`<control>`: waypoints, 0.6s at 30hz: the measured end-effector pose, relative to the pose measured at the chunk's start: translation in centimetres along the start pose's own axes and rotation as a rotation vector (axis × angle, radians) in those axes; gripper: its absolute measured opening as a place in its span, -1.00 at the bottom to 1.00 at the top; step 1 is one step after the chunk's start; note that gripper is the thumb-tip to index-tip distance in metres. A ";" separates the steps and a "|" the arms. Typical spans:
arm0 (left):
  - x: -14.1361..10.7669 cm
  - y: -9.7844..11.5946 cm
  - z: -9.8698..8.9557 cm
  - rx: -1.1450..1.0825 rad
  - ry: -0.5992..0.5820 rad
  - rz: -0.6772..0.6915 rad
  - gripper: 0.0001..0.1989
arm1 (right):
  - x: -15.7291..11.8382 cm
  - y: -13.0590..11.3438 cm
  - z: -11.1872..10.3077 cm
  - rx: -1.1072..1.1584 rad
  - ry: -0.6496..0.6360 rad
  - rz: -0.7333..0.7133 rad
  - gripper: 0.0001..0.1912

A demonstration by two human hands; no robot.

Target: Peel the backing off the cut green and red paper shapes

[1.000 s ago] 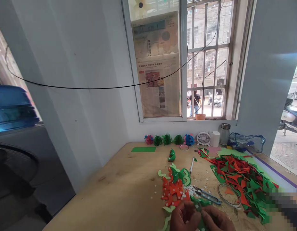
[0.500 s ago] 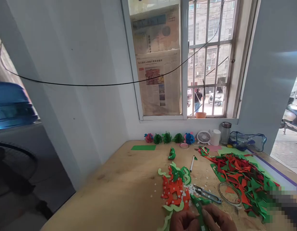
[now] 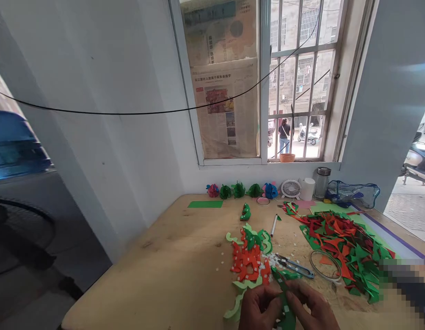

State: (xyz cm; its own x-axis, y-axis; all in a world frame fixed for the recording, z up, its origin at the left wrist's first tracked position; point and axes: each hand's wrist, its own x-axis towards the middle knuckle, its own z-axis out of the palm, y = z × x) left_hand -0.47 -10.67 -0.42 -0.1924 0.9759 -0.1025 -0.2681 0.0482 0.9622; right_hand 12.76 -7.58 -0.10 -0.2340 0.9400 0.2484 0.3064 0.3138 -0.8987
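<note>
At the bottom of the view, a dark green paper piece (image 3: 287,316) with small white squares on it is pinched between both hands. My left hand (image 3: 260,308) closes on its left edge, and my right hand (image 3: 310,306) grips the right edge. Just beyond lie red paper shapes (image 3: 245,262) dotted with white squares, with pale green wavy strips (image 3: 237,308) beside my left hand. Blue-handled snips (image 3: 296,266) rest past my right hand, near a roll of tape (image 3: 325,266).
A large heap of red and green scraps (image 3: 350,247) covers the right side. A white pen (image 3: 274,225) lies mid-table. Along the wall stand paper ornaments (image 3: 238,190), a small fan (image 3: 290,189), a glass jar (image 3: 322,183) and a clear blue bag (image 3: 353,193). A green sheet (image 3: 205,204) lies back left.
The view has tilted slightly downward, so the table sits higher in the picture. Both hands show more fully, still holding the green piece.
</note>
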 end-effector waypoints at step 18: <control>-0.4 3.9 0.5 0.128 -0.039 0.060 -0.90 | 0.2 -2.5 -1.2 0.154 -0.067 0.129 -0.73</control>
State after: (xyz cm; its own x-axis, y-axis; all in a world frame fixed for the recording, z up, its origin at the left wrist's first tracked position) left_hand -0.98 -10.74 3.53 -0.1672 0.9853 -0.0360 -0.1342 0.0134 0.9909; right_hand 13.08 -8.01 2.59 -0.2642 0.9585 0.1075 0.1941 0.1620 -0.9675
